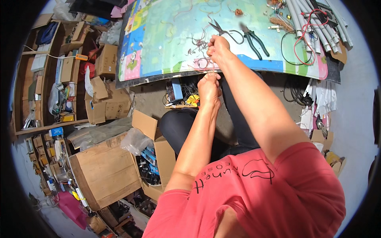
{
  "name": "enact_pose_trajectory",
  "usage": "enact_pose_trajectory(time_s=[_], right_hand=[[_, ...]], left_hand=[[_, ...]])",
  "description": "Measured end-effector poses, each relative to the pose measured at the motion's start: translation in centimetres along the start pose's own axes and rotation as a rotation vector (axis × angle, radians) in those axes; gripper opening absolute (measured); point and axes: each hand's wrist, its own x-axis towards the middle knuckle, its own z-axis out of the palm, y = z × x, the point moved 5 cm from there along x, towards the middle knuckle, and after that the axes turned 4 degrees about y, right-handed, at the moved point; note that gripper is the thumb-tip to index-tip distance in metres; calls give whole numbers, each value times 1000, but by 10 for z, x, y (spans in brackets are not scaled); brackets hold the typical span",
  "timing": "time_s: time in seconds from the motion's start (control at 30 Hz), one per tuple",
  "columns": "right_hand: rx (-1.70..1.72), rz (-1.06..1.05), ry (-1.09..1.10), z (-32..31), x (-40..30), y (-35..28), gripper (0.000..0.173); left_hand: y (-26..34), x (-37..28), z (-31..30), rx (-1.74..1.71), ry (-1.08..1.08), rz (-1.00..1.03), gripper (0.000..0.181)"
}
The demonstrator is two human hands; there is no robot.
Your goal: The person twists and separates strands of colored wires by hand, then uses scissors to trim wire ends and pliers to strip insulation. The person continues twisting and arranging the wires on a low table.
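Observation:
At the table's near edge, my left hand is closed on thin wire, which stretches up toward my other hand. My right hand is above the table with its fingers curled and pinched on the wire; the exact grip is too small to see. A coil of thin wire and a tangle of dark wire scraps lie just left of my right hand. Beyond it, black-handled scissors lie with blades apart. Green-handled pliers rest to their right.
The table has a printed cover. Grey plastic tubes and a meter with red and black leads are at its right. On the left stand wooden shelves, cardboard boxes and an open carton beside my leg.

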Motion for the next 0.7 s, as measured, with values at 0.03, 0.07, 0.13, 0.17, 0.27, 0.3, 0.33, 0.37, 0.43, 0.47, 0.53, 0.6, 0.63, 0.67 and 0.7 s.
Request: enact_pose_trajectory(time_s=[0.03,0.07,0.13,0.17,0.27,0.3,0.33,0.37,0.43,0.47,0.53,0.6,0.63,0.67,0.7], right_hand=[[-73,-15,-113,6,-2,-1,25],[-145,-30,-225,12,-5,-3,26],[-207,-7,-301,15,-6,-2,26],[-237,5,-339,16,-7,-1,25],[-225,24,-356,14,-6,4,28],[-211,34,-353,14,-6,5,28],[-211,14,-316,12,-5,3,27],[-184,29,-285,10,-3,2,26],[-123,62,-220,4,1,2,24],[-130,87,-209,3,2,3,24],[-155,142,-188,2,3,6,25],[-128,130,-130,-2,6,4,22],[-114,123,-101,-4,8,2,21],[-118,123,-64,-6,11,-1,22],[-111,134,-48,-6,12,-2,22]], left_hand=[[2,2,-1,6,-46,-15,16],[6,3,-4,12,-91,-31,17],[8,7,-6,-5,-172,-43,19],[7,15,-3,-88,-224,18,20],[14,22,8,-149,-204,21,20],[15,23,8,-140,-241,-44,19],[15,24,9,-132,-278,-108,19],[13,21,12,-102,-264,-107,19],[5,12,14,-36,-236,-109,19],[4,11,13,-22,-227,-74,17],[-2,11,11,-15,-233,-45,18],[-8,7,10,-41,-256,-75,20],[-10,5,10,-47,-234,-76,20],[-12,2,12,-53,-212,-77,21],[-14,0,12,-59,-191,-77,21]])
